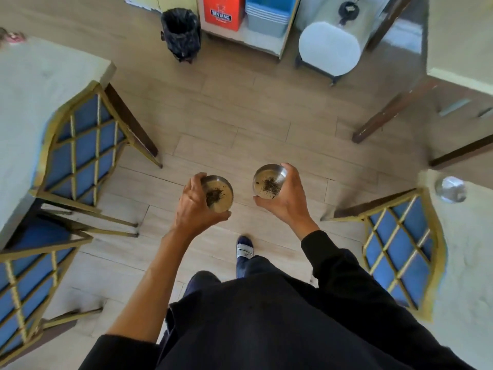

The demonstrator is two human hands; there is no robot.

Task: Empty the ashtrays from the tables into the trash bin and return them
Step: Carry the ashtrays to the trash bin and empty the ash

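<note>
Two round metal ashtrays are held out in front of the person's body, above the pale plank floor, side by side but apart. The left ashtray sits in the left hand, whose fingers curl over its near-left rim while the thumb hooks under the near edge; the forearm is bare and rises from a dark sleeve low in the view. The right ashtray is gripped by the right hand, fingers wrapped round its right side and thumb pressing the near rim, the arm covered by a dark sleeve to the wrist. Both dishes tilt slightly toward the camera, and each holds a small dark clump of ash and debris on a dull, stained bottom. Far ahead, left of centre, stands the trash bin, lined with a black bag and open at the top; what it holds cannot be seen. To its right is a shelf unit with a red box and stacked blue tubs. Blue chairs with gold frames flank the aisle beside pale-topped tables, and another ashtray rests on the table at the right.
</note>
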